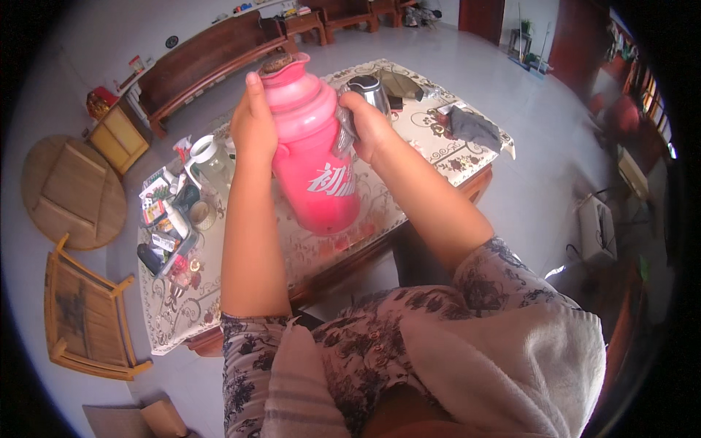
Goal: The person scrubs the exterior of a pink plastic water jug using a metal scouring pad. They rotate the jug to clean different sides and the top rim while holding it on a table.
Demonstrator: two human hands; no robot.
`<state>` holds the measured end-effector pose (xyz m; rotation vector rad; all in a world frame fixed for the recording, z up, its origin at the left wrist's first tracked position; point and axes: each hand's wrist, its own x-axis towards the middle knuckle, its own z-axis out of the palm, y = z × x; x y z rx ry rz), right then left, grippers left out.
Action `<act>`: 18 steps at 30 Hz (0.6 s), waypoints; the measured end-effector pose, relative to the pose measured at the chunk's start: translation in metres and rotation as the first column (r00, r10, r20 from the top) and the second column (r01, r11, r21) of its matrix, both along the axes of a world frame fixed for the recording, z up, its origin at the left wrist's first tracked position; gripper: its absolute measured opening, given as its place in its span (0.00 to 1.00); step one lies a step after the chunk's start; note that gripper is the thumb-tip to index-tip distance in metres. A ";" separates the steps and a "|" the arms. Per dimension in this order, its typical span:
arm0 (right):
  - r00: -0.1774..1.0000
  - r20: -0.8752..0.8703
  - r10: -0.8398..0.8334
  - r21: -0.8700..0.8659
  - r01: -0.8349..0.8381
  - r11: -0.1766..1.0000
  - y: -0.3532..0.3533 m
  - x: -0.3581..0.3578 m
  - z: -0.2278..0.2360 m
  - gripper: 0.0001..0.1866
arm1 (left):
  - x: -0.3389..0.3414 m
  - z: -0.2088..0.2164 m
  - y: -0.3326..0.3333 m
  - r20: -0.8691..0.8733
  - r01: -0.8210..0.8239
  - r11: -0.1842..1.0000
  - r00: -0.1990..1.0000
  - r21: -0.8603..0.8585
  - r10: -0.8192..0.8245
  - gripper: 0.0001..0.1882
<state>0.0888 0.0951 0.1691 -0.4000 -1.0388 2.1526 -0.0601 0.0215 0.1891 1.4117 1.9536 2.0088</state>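
A pink thermos flask [314, 171] with a brown cork stopper [277, 64] is held over the table, its top tilted away to the left. My left hand [253, 120] grips its left side near the neck, thumb pointing up; the fingers behind are hidden. My right hand [365, 128] is closed on a grey cloth [345, 133] and presses it against the flask's right side below the shoulder. Just beyond that hand stands a silver electric kettle [371, 93] with a black lid.
The table has a patterned cloth [431, 160]. A clear jug [212, 162] with a white rim and a tray of small bottles and boxes [171, 219] stand on its left. Toward the far right lies a dark grey cloth [471, 125]. A wooden chair [87, 314] is left of the table.
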 end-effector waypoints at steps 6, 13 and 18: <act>0.860 0.067 -0.507 0.671 0.337 0.660 -0.020 -0.010 -0.021 0.48 | -0.002 -0.002 0.005 -0.097 -0.117 0.990 0.989 -0.073 0.109 0.41; 0.981 -0.040 -0.188 0.433 0.187 0.882 -0.009 -0.008 -0.026 0.41 | -0.001 0.000 0.005 -0.186 -0.154 0.984 0.973 -0.087 0.135 0.38; 0.974 -0.165 -0.154 0.340 0.203 0.918 -0.004 -0.005 -0.028 0.29 | -0.003 -0.003 0.005 -0.134 -0.133 0.985 0.984 -0.106 0.119 0.39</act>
